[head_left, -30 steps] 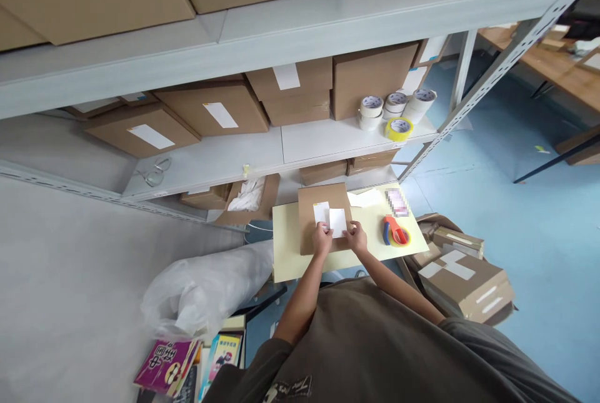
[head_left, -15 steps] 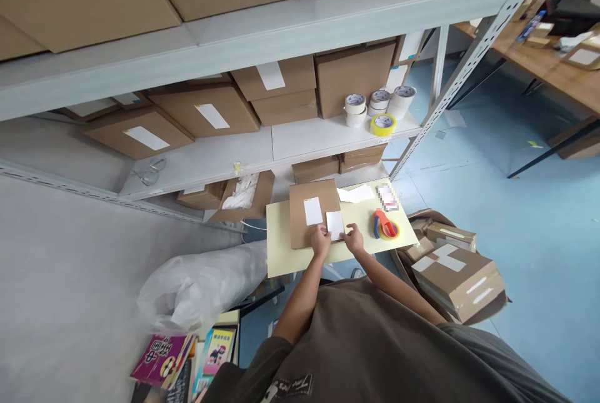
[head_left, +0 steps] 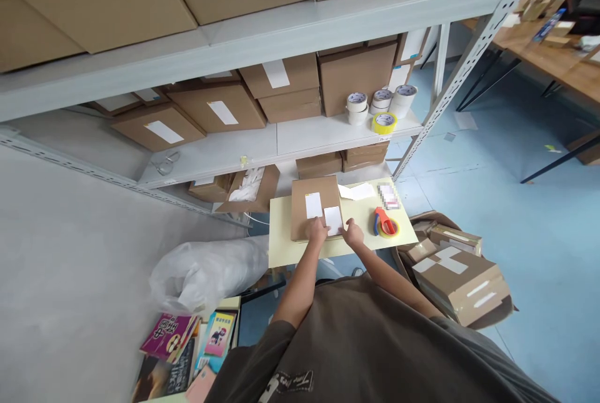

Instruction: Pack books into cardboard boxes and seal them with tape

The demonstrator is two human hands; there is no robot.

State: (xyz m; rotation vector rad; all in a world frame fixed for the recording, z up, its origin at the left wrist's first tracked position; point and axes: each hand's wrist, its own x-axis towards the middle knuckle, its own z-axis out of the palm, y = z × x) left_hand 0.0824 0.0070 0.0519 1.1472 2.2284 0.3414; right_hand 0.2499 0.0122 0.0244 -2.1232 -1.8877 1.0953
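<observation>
A flat cardboard box (head_left: 299, 203) lies on the pale yellow tabletop (head_left: 281, 252), with one white label (head_left: 314, 205) stuck on its top face. A second white paper label (head_left: 333, 218) lies over the box's front right corner. Its lower left corner is pinched by my left hand (head_left: 317, 230), which rests on the box. My right hand (head_left: 352, 233) pinches the lower right corner, just past the box's edge. To the right stands a red and blue tape dispenser (head_left: 385, 224) with yellow tape. White paper sheets (head_left: 358, 192) lie behind my right hand.
Shelving (head_left: 300, 140) in front holds cardboard boxes and several tape rolls (head_left: 384, 122). On the floor at right, a large open carton (head_left: 464, 278) is full of boxes. A clear plastic roll (head_left: 210, 272) and books (head_left: 169, 337) are at left. A blurred card (head_left: 389, 196) lies on the table.
The white label has shifted slightly left and is closer to flat on the box, with both hands still at its lower corners. The camera view has turned slightly.
</observation>
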